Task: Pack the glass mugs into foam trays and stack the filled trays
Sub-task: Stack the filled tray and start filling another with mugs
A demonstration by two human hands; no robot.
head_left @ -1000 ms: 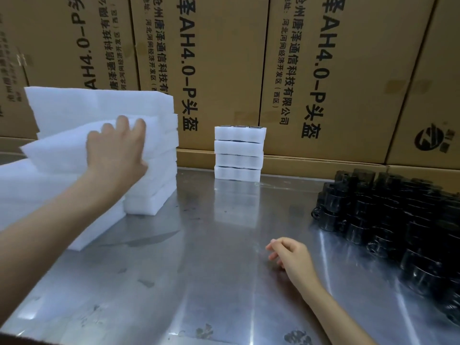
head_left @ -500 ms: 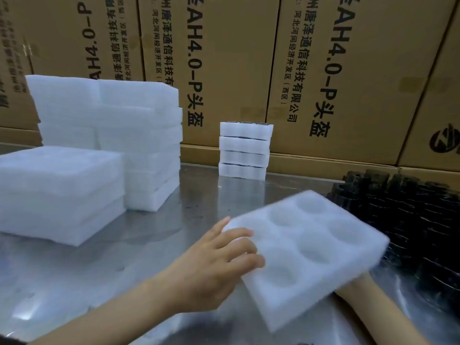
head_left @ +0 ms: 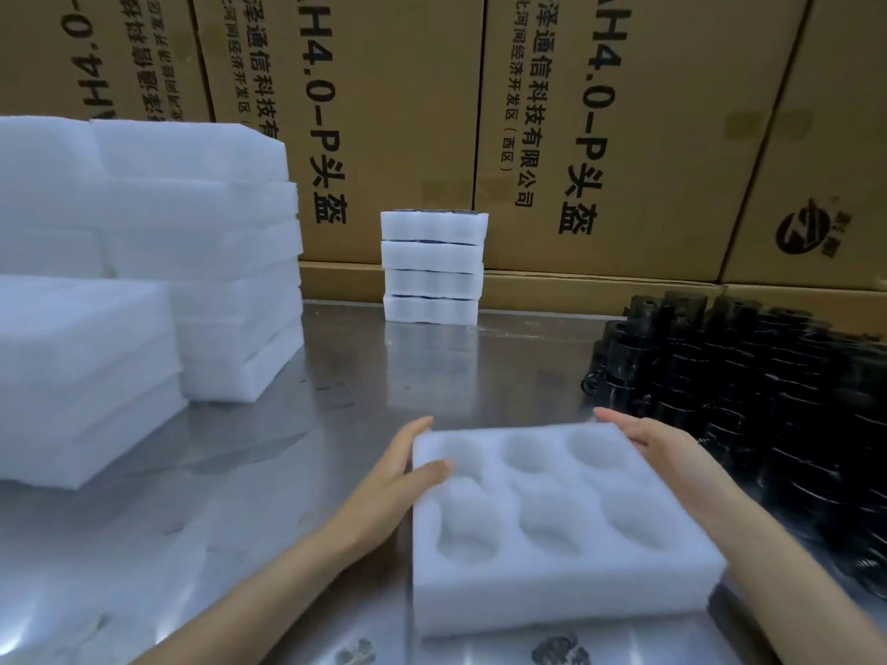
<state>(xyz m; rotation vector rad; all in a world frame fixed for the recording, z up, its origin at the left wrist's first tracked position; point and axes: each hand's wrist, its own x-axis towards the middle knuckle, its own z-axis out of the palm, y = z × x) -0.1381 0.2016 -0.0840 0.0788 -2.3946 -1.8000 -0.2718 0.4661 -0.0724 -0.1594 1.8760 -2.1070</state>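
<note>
An empty white foam tray [head_left: 552, 575] with six round wells lies flat on the steel table [head_left: 336, 424] in front of me. My left hand [head_left: 389, 477] grips its left edge, thumb on top and fingers along the side. My right hand [head_left: 672, 453] lies with straight fingers against the tray's right edge, reaching the far corner. A heap of dark glass mugs [head_left: 768, 400] crowds the table to the right, just beyond my right hand. A stack of filled foam trays [head_left: 432, 266] stands at the back centre.
Two tall stacks of empty foam trays stand at the left, one further back [head_left: 201, 242] and one nearer [head_left: 81, 367]. Printed cardboard boxes [head_left: 384, 112] wall off the far side of the table. Bare steel lies between the tray and the back stack.
My left hand took a tray from the left stacks and carried it rightward. Both hands have brought it down from a tilt to lie flat on the table.
</note>
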